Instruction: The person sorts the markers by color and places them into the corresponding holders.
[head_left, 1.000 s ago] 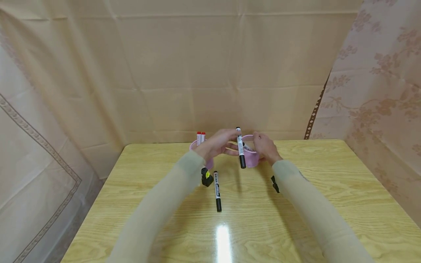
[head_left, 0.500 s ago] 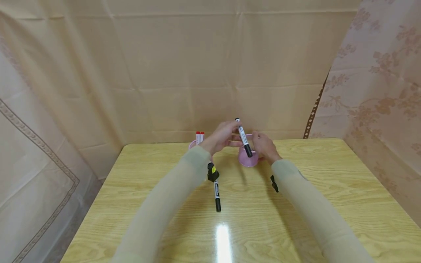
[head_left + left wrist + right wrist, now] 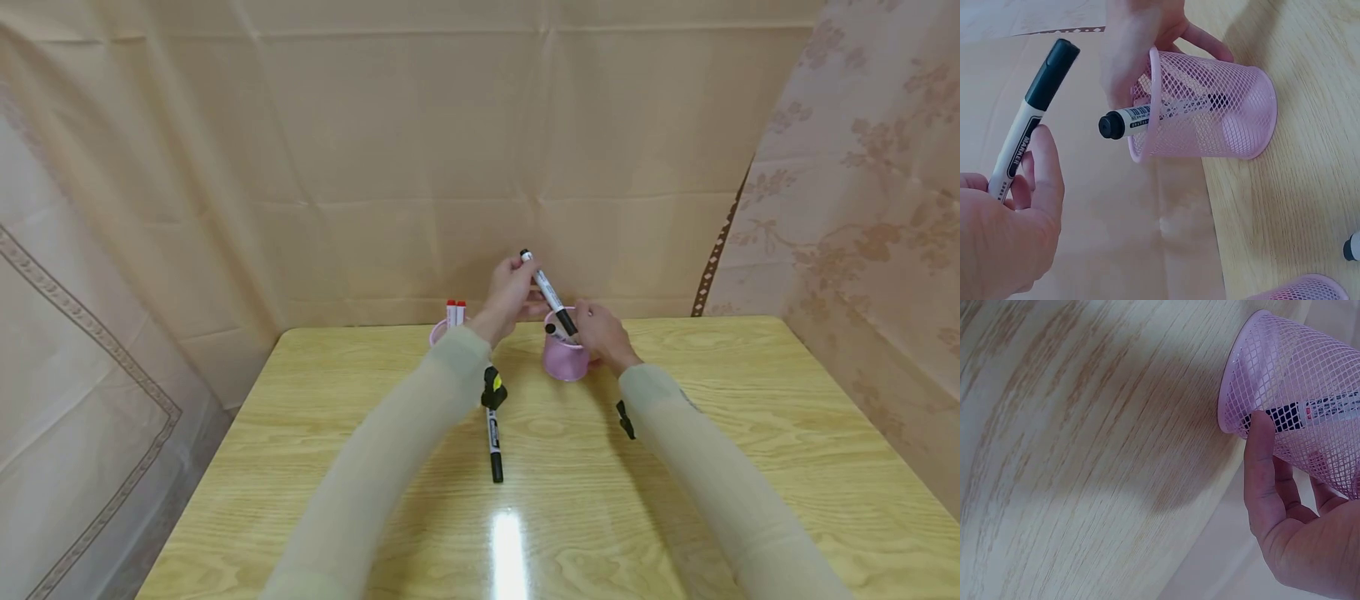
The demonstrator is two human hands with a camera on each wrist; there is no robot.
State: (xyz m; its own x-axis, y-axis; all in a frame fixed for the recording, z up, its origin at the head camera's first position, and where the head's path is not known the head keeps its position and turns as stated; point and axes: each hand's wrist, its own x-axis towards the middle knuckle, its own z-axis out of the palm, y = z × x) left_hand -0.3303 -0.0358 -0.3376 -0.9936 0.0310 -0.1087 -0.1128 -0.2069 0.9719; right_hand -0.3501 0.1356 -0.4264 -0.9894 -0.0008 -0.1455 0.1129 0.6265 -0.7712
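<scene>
In the head view my left hand (image 3: 512,296) pinches a white marker (image 3: 546,287) with black ends. The marker slants down, its lower black end at the mouth of a pink mesh pen cup (image 3: 565,362). My right hand (image 3: 603,333) grips that cup from its right side, with fingers at the rim and along the wall. Inside the cup leans another black-capped marker (image 3: 1130,121), its cap poking past the rim in the left wrist view. The right wrist view shows my fingers (image 3: 1260,481) against the mesh near the base.
A second pink mesh cup (image 3: 437,335), partly hidden by my left arm, holds two red-capped markers (image 3: 456,313). One black-capped marker (image 3: 494,442) lies on the wooden table (image 3: 585,508), partly behind the left wrist strap. A beige curtain (image 3: 420,167) hangs behind the table.
My left hand has risen and moved slightly away from me. The marker in it now tilts more, its lower end shifting from in front of the cup to its mouth. My right hand stays put.
</scene>
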